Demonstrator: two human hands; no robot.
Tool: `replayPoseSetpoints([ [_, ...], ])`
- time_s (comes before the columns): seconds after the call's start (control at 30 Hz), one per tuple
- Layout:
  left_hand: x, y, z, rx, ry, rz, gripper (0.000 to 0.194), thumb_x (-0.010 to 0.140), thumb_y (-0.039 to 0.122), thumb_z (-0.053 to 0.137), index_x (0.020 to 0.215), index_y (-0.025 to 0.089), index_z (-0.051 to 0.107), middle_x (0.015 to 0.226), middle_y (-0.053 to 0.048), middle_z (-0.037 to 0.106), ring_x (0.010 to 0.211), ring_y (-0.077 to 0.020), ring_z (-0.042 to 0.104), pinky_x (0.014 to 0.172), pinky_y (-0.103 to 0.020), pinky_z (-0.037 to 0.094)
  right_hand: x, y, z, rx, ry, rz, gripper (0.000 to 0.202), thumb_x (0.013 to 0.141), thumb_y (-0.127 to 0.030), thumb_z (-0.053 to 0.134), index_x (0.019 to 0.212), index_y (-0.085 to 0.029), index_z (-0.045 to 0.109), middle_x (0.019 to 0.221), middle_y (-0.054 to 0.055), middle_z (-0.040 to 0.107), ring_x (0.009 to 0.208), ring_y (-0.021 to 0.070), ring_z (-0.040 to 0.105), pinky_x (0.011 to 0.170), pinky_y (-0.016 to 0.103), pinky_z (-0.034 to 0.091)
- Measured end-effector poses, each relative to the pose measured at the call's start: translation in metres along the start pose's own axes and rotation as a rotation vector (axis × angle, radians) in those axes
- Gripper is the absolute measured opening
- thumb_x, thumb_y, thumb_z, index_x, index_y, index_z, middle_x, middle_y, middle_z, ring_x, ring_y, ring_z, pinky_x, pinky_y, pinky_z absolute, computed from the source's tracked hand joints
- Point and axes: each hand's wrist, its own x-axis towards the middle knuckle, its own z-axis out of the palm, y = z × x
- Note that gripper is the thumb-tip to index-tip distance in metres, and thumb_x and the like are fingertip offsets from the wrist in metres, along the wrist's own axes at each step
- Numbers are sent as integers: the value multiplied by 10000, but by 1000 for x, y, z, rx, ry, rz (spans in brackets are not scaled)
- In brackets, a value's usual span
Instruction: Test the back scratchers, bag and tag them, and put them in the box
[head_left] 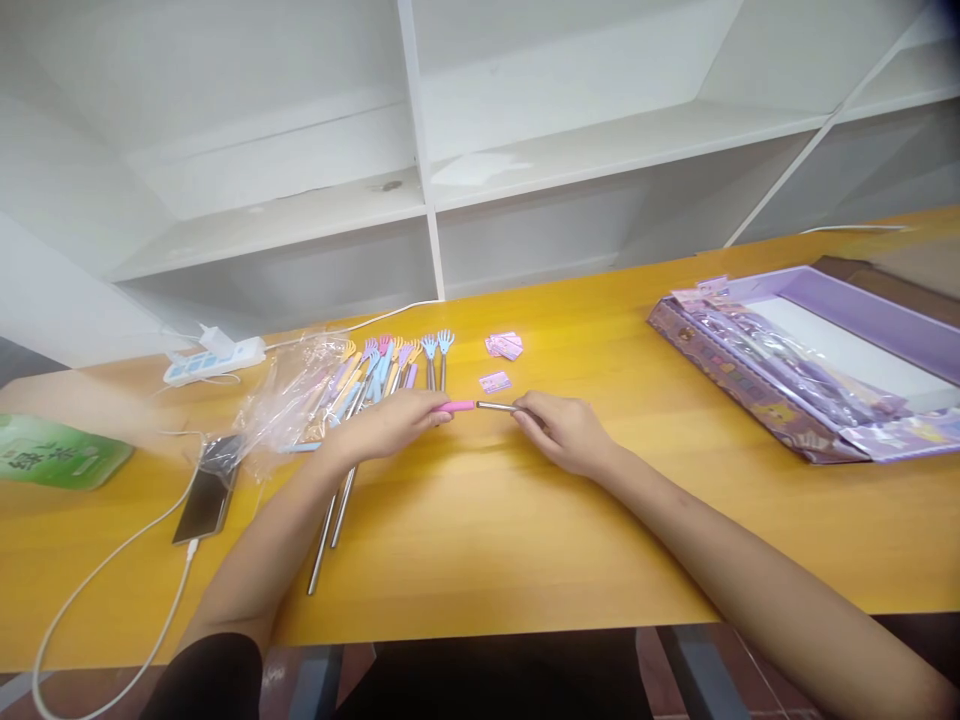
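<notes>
Left hand has its fingers closed on a pink handle; the right hand pinches a metal rod, its tip facing the handle's end, too close to tell whether they touch. Both are over the yellow table.

From the left lie a green packet, a phone plugged into a white cable, and a white power strip. Clear plastic sits beside colorful hand-shaped scratchers, 2 blue heads at their right. Next come 1 small card and a card pile, then a purple box bearing wrapped items.
</notes>
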Motion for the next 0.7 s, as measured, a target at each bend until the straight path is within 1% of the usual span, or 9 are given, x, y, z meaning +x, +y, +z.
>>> replayPoseSetpoints([
  [0.17, -1, 1, -2, 105, 23, 17, 398, 1085, 505, 442, 1202, 273, 742, 967, -48, 711, 847, -205, 609, 768, -323, 443, 1, 1, -1, 14, -33, -87, 335, 1116, -362, 387, 1095, -213, 686, 966, 72, 753, 808, 180, 685, 682, 302, 447],
  [0.33, -1, 4, -1, 160, 82, 59, 360, 1075, 469, 484, 1177, 266, 763, 960, -61, 693, 875, -212, 615, 786, -332, 456, 1, 3, -1, -31, -42, -95, 372, 1124, -389, 373, 1138, -228, 708, 953, 76, 751, 815, 192, 691, 679, 310, 460],
  [0.5, 0, 8, 5, 210, 140, 64, 361, 1095, 429, 437, 1251, 267, 720, 1047, -76, 690, 942, -221, 641, 826, -345, 486, 1, 5, -2, -82, -31, -87, 394, 1126, -405, 368, 1154, -230, 719, 964, 78, 755, 801, 194, 689, 677, 315, 471],
  [0.7, 7, 11, 17, 265, 217, 104, 371, 1108, 397, 413, 1247, 218, 707, 1072, -94, 685, 936, -214, 660, 845, -339, 503, -1, 12, -3, -143, -33, -69, 398, 1126, -409, 380, 1168, -228, 732, 953, 79, 755, 783, 196, 681, 679, 314, 468],
])
